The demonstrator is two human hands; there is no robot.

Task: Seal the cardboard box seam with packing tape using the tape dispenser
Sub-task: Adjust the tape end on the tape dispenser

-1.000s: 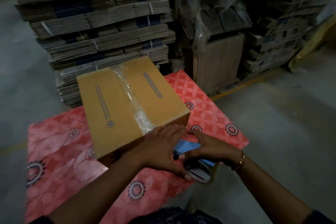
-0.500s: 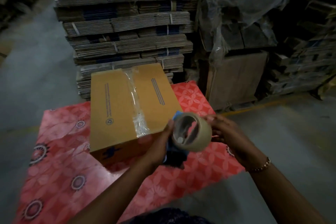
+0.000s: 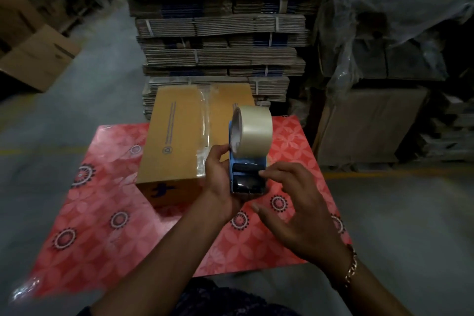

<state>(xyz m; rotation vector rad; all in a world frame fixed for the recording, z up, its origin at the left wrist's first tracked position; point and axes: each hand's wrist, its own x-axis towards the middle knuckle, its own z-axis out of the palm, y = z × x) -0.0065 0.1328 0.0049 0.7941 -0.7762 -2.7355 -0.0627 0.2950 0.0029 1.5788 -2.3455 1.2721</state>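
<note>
A closed brown cardboard box (image 3: 177, 136) lies on a red patterned mat (image 3: 107, 213), with a strip of clear tape (image 3: 205, 126) running along its top seam. In front of the box's near right corner my left hand (image 3: 220, 174) grips a blue tape dispenser (image 3: 247, 174), held upright with its roll of clear tape (image 3: 252, 131) on top. My right hand (image 3: 295, 210) is just right of the dispenser, fingers spread, fingertips touching its lower black part.
Tall stacks of flattened, strapped cardboard (image 3: 220, 31) rise right behind the box. Plastic-wrapped cartons (image 3: 379, 100) stand at the right. An open carton (image 3: 36, 56) lies at the far left on the grey concrete floor (image 3: 410, 213).
The dispenser came up from low beside the box's near corner to an upright hold in front of the box. My right hand let go of the roll and moved to the dispenser's lower end.
</note>
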